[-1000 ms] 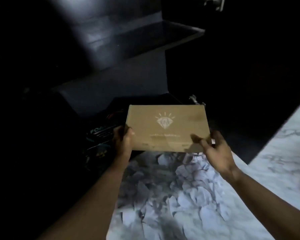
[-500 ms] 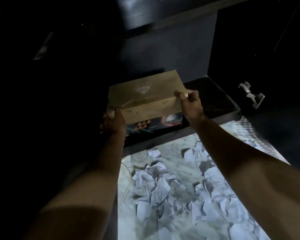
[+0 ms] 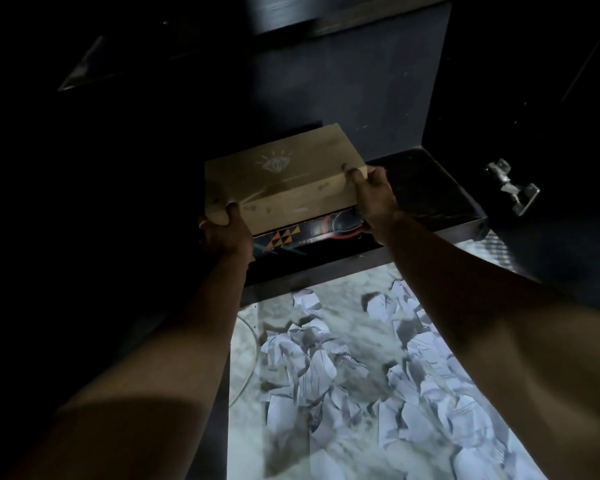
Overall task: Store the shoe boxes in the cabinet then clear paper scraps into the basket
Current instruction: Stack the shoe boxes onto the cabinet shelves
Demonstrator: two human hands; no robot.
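A brown cardboard shoe box (image 3: 284, 181) with a pale diamond logo on its lid is held at both ends. My left hand (image 3: 224, 230) grips its near left corner and my right hand (image 3: 373, 194) grips its right end. The box sits on or just over a dark shoe box (image 3: 312, 233) with coloured triangles, which lies on the bottom shelf of the open dark cabinet (image 3: 440, 199). White paper scraps (image 3: 361, 368) lie scattered on the marble floor below my arms. No basket is in view.
The cabinet's open door stands at the right with a metal hinge (image 3: 511, 188). The shelf's right half is bare. A thin pale cable (image 3: 252, 355) curves on the floor at the left. The surroundings are very dark.
The brown box has gone from above the floor scraps into the cabinet, over the dark patterned box. Both hands keep their grip; in the last half second little has moved.
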